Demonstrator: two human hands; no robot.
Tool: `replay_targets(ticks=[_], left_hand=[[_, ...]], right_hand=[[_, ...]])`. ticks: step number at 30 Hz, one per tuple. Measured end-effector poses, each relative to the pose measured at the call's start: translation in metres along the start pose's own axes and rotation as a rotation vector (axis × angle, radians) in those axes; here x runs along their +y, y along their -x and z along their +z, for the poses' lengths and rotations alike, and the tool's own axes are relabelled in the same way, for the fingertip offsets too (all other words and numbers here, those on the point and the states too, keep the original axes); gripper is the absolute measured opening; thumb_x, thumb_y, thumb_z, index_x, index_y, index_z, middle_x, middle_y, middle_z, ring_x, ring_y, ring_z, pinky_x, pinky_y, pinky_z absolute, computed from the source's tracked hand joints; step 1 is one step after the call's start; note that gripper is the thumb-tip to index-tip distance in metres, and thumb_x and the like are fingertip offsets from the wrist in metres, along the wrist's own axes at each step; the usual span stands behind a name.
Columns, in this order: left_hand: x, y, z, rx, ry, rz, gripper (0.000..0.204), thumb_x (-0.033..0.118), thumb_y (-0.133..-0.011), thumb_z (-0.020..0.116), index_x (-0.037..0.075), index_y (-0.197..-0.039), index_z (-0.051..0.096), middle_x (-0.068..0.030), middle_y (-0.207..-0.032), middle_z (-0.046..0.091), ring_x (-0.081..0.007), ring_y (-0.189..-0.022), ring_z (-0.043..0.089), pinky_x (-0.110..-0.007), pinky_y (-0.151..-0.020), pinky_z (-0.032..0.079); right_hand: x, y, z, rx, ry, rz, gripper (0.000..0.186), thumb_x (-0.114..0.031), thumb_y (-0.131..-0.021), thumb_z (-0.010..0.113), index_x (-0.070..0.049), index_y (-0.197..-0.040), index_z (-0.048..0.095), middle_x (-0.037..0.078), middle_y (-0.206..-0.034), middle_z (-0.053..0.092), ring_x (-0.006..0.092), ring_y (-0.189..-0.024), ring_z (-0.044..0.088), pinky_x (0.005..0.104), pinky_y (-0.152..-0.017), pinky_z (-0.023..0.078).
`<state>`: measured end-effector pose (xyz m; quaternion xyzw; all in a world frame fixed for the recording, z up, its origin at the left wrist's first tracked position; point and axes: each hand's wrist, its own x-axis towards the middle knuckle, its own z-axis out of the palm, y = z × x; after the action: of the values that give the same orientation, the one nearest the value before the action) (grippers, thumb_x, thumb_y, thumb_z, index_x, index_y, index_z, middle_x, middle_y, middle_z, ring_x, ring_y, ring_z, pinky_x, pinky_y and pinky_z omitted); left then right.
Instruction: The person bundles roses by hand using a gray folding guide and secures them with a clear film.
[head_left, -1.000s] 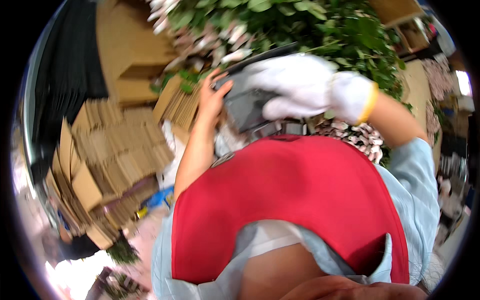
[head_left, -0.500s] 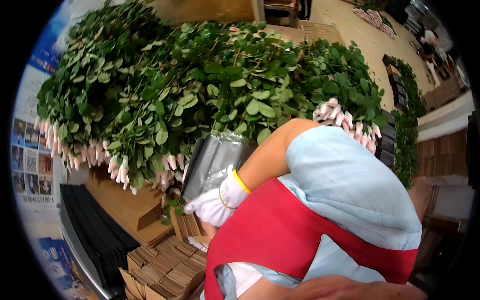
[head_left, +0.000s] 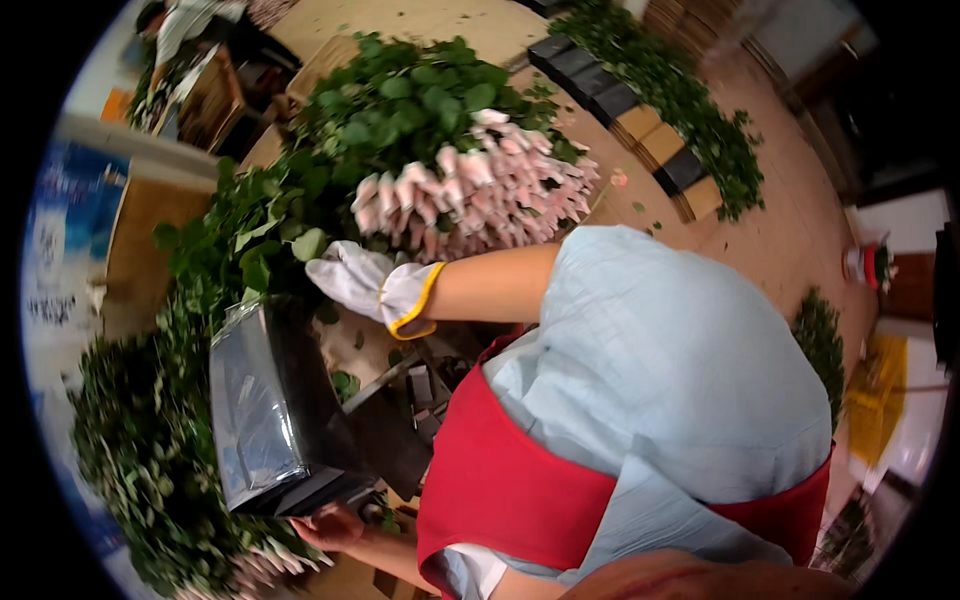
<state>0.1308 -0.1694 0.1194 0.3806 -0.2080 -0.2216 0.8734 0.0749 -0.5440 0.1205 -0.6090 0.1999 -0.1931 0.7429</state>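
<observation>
My left hand (head_left: 332, 527), bare, grips the lower end of a black box-shaped bundle (head_left: 255, 410) wrapped in clear plastic. The bundle stands tilted beside the green foliage, and part of the hand is hidden beneath it. My right hand (head_left: 352, 282) wears a white glove with a yellow cuff. Its fingers stretch out toward rose leaves (head_left: 262, 255), with nothing visible in them; the fingertips are slightly blurred. Just beyond the glove lies a heap of roses with their pale pink heads (head_left: 475, 195) in sleeves and their leafy stems (head_left: 400, 95) pointing away.
More roses (head_left: 150, 470) are piled along the left, beside a wall with posters (head_left: 75, 240). A row of black and brown boxes (head_left: 610, 105) with greenery sits on the floor at the far right. Another person (head_left: 195, 25) bends at the far left. A yellow crate (head_left: 877, 400) stands at right.
My view has swung to the right, bringing the pink rose heads and floor boxes nearer. The gloved right hand has moved from beside the bundle to the leaves; the left hand now shows under the bundle.
</observation>
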Motion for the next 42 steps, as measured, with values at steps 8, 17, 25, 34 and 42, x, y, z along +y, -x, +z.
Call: replay_targets(ticks=[8, 17, 25, 34, 42], left_hand=[[-0.041, -0.067, 0.167, 0.153, -1.143, 0.349, 0.052, 0.008, -0.087, 0.052, -0.002, -0.137, 0.042, -0.0176, -0.124, 0.053, -0.0272, -0.104, 0.057, -0.035, -0.086, 0.049], [-0.066, -0.108, 0.221, -0.414, -0.992, 0.709, 0.055, 0.026, -0.088, 0.058, 0.001, -0.135, 0.045, -0.0208, -0.134, 0.048, -0.0331, -0.117, 0.052, -0.045, -0.099, 0.044], [-0.147, -0.121, 0.285, -0.699, -0.616, 0.799, 0.063, 0.031, -0.086, 0.061, 0.002, -0.139, 0.041, -0.0230, -0.133, 0.048, -0.0326, -0.118, 0.053, -0.048, -0.100, 0.043], [-0.338, -0.055, 0.431, -1.603, -0.703, 0.357, 0.051, -0.013, -0.071, 0.046, 0.002, -0.119, 0.059, -0.0246, -0.142, 0.043, -0.0387, -0.134, 0.039, -0.046, -0.112, 0.028], [-0.556, 0.097, 0.508, -2.085, -0.383, -0.230, 0.059, -0.010, -0.069, 0.047, 0.009, -0.123, 0.061, -0.0179, -0.147, 0.038, -0.0308, -0.134, 0.041, -0.036, -0.108, 0.037]], right_hand=[[-0.063, -0.010, -0.030, -0.352, -1.299, -0.058, 0.043, -0.043, -0.084, 0.057, -0.011, -0.111, 0.063, 0.007, -0.099, 0.066, 0.0168, -0.088, 0.061, 0.0302, -0.076, 0.050], [-0.093, 0.020, -0.098, -0.170, -1.380, -0.392, 0.055, -0.062, -0.091, 0.046, -0.014, -0.112, 0.063, 0.002, -0.103, 0.064, 0.0088, -0.088, 0.058, 0.0281, -0.079, 0.049], [-0.079, 0.085, -0.242, 0.621, -0.441, -0.761, 0.044, -0.047, -0.090, 0.053, -0.008, -0.109, 0.062, 0.007, -0.100, 0.066, 0.0178, -0.090, 0.063, 0.0425, -0.079, 0.054], [0.027, 0.275, -0.425, 1.352, -1.093, -0.183, 0.065, -0.056, -0.090, 0.044, -0.004, -0.128, 0.053, 0.015, -0.102, 0.066, 0.0256, -0.087, 0.065, 0.0407, -0.082, 0.052], [0.248, 0.470, -0.506, 1.730, -1.101, 0.041, 0.063, -0.054, -0.091, 0.046, -0.004, -0.128, 0.053, 0.015, -0.104, 0.065, 0.0260, -0.091, 0.064, 0.0408, -0.083, 0.051]])
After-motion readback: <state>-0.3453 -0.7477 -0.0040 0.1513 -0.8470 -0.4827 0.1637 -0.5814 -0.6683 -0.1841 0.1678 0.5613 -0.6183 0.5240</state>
